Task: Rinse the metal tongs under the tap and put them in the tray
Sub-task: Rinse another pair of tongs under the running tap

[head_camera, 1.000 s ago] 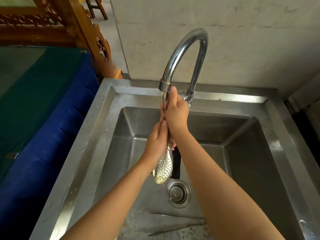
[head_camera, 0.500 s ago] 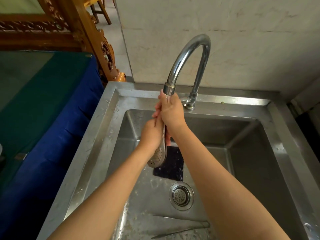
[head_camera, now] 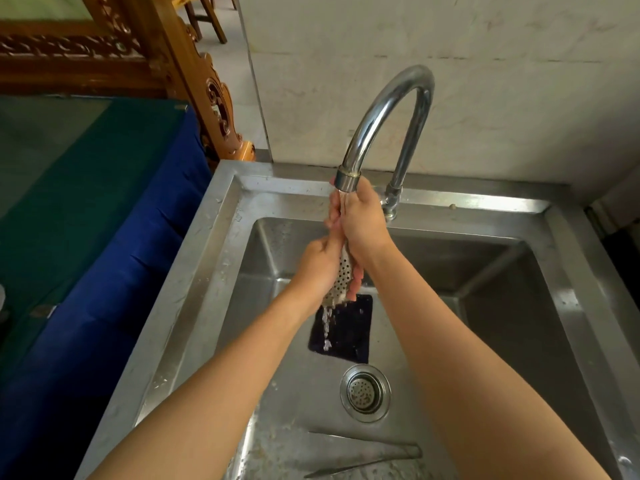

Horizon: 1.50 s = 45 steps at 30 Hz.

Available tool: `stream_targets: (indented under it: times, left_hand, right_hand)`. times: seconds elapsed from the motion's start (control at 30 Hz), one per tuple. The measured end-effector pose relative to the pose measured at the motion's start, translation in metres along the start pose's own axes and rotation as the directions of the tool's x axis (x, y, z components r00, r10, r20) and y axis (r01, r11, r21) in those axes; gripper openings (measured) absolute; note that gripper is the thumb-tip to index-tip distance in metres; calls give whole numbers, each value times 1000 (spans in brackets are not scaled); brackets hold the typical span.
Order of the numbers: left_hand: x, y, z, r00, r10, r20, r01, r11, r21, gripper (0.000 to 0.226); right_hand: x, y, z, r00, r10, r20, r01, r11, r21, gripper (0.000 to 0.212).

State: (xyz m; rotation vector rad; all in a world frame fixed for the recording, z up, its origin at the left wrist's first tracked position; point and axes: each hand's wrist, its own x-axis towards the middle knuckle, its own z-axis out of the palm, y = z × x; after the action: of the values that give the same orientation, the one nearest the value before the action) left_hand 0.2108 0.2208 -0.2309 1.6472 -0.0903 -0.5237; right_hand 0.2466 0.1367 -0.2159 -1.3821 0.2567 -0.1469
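Under the tap [head_camera: 391,109], the rinsing step is going on. Water is running from the spout down over the tongs [head_camera: 341,275] and dripping off their low end into the sink [head_camera: 207,271]. The tongs are hanging almost straight up and down, with their holey part pointing down. Below them a black mat [head_camera: 349,337] is lying on the sink floor near the drain [head_camera: 365,391].

The right hand [head_camera: 362,220] is gripping the top part of the tongs, just below the spout, with its fingers curled round the metal. The left hand [head_camera: 318,259] is holding the lower part from the left side, and its fingers are wrapping under the holey part. Both arms are reaching forward over the sink, and the two hands are touching each other.

I think the job is about half done, because the tongs are getting wet but are not yet put away. Next, the person is going to need to lift them out of the water and carry them to the tray. No tray is showing, so I cannot tell where it is. Wet metal is slippery, so a firm hold is going to matter.

Another thin metal tool [head_camera: 363,455] is lying at the near end of the sink.
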Motion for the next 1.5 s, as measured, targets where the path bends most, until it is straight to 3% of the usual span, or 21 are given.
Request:
stream_targets:
  times: [0.07,0.13,0.2,0.37,0.43,0.53,0.6,0.67,0.77,0.9,1.0,1.07,1.13,1.2,1.3,1.4,1.5]
  left_hand:
    - [-2,-5,-4,996,4,88,3,997,-74,57]
    - [-10,-11,-9,979,3,204,57,957,-286,32]
    - [-14,-20,-14,978,1,209,82,918,-389,19]
    - [-11,-17,-5,999,13,41,-4,977,-214,15]
    - [-5,-11,-3,998,-42,-54,29,971,-236,31]
    - [0,-3,3,982,-86,-170,42,968,-246,56]
    - [-1,-2,6,960,19,-279,-52,993,-109,55]
    - [-7,-2,9,906,255,-336,-239,967,91,33]
    - [-16,-6,10,895,353,-273,-328,935,134,32]
    - [-21,-7,3,958,248,-143,-243,969,54,41]
    - [-10,-7,-5,978,106,-179,-108,994,-1,22]
    - [1,-8,-8,969,-9,-247,15,1000,25,42]
    - [8,-9,-4,953,-49,-298,71,995,63,60]
    - [7,-11,4,945,35,-326,31,980,196,66]
    - [-2,-21,14,922,242,-302,-129,928,348,46]
    - [-12,-28,19,944,236,-233,-191,961,198,28]
    - [-4,-18,15,953,183,-242,-173,983,62,21]
  right_hand:
    - [4,-2,-1,999,25,-21,-24,997,68,23]
    - [8,-3,-2,999,41,-16,-38,985,170,33]
    - [11,-1,-2,999,43,5,-43,970,241,37]
    - [15,-2,-3,999,47,2,-46,983,175,18]
    - [13,-5,-2,999,24,42,-26,998,51,8]
    - [8,-9,6,996,-1,86,19,980,-199,17]
    - [8,-12,12,1000,-2,3,3,975,-223,17]
    - [11,-16,14,994,-5,-105,-18,977,-213,28]
    - [15,-17,17,985,33,-167,-72,970,-234,44]
    - [2,-5,11,990,5,-140,-25,990,-138,30]
    - [-9,8,0,999,-48,-7,46,991,-127,15]
    - [-15,17,-2,997,-44,65,52,991,-122,20]
    - [-19,23,0,1000,-6,5,7,985,-173,21]
    - [-21,26,2,991,-2,-134,-28,975,-222,16]
    - [-17,22,-3,971,-1,-239,-63,964,-260,33]
    - [-18,17,-9,977,-74,-198,3,941,-339,45]
    - [-25,20,-8,994,-83,-77,50,933,-356,40]
